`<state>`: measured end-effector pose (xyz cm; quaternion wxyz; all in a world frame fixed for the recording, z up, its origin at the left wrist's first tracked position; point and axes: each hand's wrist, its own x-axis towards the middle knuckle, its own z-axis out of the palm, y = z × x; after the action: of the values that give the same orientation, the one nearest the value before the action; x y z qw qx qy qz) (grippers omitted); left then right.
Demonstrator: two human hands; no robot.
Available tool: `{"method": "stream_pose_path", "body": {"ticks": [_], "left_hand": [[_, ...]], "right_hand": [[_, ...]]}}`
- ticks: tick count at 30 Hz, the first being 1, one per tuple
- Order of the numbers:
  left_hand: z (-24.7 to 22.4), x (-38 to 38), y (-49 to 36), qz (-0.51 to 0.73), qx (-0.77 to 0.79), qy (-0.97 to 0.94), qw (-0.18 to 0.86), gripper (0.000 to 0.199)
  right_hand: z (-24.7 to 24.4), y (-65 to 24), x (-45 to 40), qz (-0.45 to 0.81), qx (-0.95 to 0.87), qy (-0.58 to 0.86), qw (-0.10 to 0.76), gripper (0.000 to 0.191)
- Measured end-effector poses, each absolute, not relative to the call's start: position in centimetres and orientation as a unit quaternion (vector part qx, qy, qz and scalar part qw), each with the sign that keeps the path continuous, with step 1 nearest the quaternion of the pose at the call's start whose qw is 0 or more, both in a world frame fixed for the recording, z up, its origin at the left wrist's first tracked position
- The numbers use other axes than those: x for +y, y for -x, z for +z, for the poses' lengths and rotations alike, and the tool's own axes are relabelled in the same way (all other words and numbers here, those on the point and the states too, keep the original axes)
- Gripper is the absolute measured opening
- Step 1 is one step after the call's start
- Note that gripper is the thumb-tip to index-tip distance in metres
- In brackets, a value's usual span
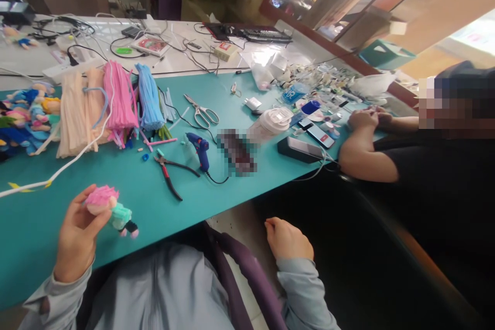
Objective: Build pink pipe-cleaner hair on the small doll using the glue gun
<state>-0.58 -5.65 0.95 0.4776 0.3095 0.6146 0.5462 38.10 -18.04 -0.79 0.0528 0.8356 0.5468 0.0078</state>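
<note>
My left hand (79, 232) holds a small doll (121, 216) by its pink-haired head, over the green table mat (216, 185). The doll has a mint-green top, dark legs and pink feet, which point to the lower right. My right hand (288, 240) is off the table, beyond its front edge, with the fingers curled in. What its fingers hold, if anything, is hidden. Pliers with red and black handles (167, 178) lie to the right of the doll. A blue glue gun (201, 152) stands beside them, and scissors (203, 113) lie farther back.
Bundles of peach (79, 113), pink (120, 103) and blue (150, 98) fuzzy stems stand behind the doll. Several dolls (29, 113) are piled at the left. A white cable (73, 165) crosses the left side. A lidded cup (270, 126) and a person in black (433, 165) are at the right.
</note>
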Motion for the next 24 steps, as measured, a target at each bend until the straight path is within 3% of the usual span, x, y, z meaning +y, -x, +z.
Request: {"method": "stream_pose_path", "body": {"ticks": [3,7,16,20,24], "left_hand": [[0.7,-5.8,0.9,0.546,0.614,-0.303,0.482,0.058],[0.4,-5.8,1.3,0.538,0.611,-0.3,0.497,0.062],[0.4,-4.9,1.4,0.51,0.597,-0.344,0.515,0.07],[0.8,-3.8,0.9,0.502,0.578,-0.37,0.526,0.069],[1.0,-2.5,0.5,0.498,0.556,-0.405,0.528,0.069]], "right_hand": [[-0.3,-37.7,-17.5,0.047,0.518,-0.854,0.008,0.024],[0.1,-37.0,-16.6,0.082,0.501,-0.862,-0.017,0.041],[-0.8,-40.1,-17.0,0.069,0.57,-0.811,-0.112,0.025],[-0.4,-40.1,-16.8,0.059,0.558,-0.818,-0.13,0.044],[0.3,-38.4,-15.3,0.051,0.573,-0.782,-0.24,0.038]]}}
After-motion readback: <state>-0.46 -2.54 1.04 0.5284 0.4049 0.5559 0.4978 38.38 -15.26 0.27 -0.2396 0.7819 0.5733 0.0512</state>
